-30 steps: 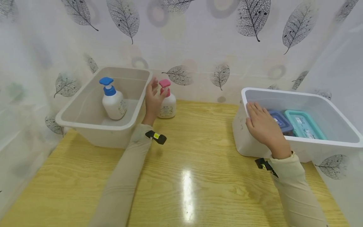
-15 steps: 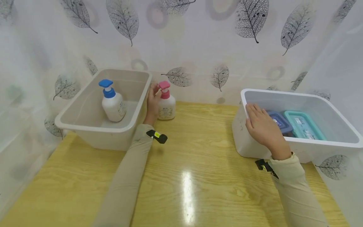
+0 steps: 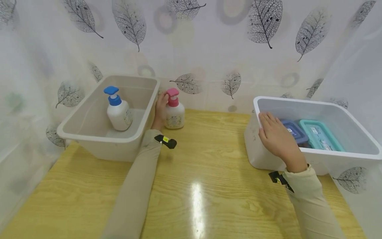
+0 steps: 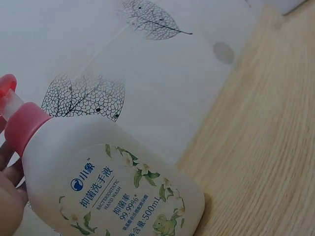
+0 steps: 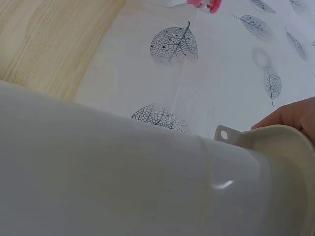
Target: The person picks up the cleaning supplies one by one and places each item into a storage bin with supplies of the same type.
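Against the pink-topped hand wash pump bottle (image 3: 175, 118) is my left hand (image 3: 160, 111), its fingers around the pink neck below the pump head. In the left wrist view the bottle (image 4: 98, 157) shows a flowered label, and the fingers (image 4: 12, 182) are partly hidden behind its collar. The bottle stands on the table beside the left bin. My right hand (image 3: 277, 137) rests on the near left corner of the right bin (image 3: 255, 146), fingers straight along the rim. In the right wrist view the bin's outer wall (image 5: 123, 172) hides most of that hand.
The beige left bin (image 3: 119, 146) holds an upright blue-topped pump bottle (image 3: 119, 114). Inside the right bin lie a dark blue lidded box (image 3: 293, 129) and a teal lidded box (image 3: 320, 134). A leaf-print curtain (image 3: 203, 49) hangs behind the wooden table (image 3: 215, 156).
My left hand has closed in on the pink-topped bottle, its fingers moving from spread beside it to around its neck. The right hand has stayed on the bin's rim.
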`<state>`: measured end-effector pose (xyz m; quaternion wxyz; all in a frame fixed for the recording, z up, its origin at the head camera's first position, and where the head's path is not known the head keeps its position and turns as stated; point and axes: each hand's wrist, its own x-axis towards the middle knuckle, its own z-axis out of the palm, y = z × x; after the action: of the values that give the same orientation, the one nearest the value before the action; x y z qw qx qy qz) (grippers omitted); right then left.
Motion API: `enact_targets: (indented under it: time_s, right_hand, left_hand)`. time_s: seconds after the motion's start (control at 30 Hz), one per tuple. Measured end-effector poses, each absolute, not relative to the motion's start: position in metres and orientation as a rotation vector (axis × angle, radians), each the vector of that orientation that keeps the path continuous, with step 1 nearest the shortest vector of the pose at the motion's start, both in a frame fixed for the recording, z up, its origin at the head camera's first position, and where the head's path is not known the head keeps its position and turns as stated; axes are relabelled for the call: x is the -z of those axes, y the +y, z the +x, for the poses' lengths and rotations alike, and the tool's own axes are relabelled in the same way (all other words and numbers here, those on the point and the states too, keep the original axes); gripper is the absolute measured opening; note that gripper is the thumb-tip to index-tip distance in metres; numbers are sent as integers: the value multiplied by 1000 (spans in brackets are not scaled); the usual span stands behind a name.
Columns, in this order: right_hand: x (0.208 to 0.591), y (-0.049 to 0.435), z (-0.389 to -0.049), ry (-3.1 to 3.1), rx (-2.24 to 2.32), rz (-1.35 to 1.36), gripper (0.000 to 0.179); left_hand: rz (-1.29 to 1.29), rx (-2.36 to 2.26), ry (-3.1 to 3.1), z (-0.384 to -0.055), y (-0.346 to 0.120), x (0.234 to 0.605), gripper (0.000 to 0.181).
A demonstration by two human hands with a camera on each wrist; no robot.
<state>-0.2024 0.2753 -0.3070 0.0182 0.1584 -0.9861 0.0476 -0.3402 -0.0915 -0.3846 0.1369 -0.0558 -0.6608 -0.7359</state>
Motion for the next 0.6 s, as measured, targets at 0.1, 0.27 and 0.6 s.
enact_targets:
  time_s: [0.1,0.27,0.6]
  right_hand:
    - [308,275,-203,-3065,-145,486,55]
    - [307,275,-202,-3067,-144,484,55]
    - [308,275,-203,-3062,-143,485,55]
  left_hand:
    - [-167,2143,-1916,-342,-91,385,46]
    - [-196,2203,-1893,-344,-90,384,46]
    - [-207,2252,-1878,-344,-88,381,46]
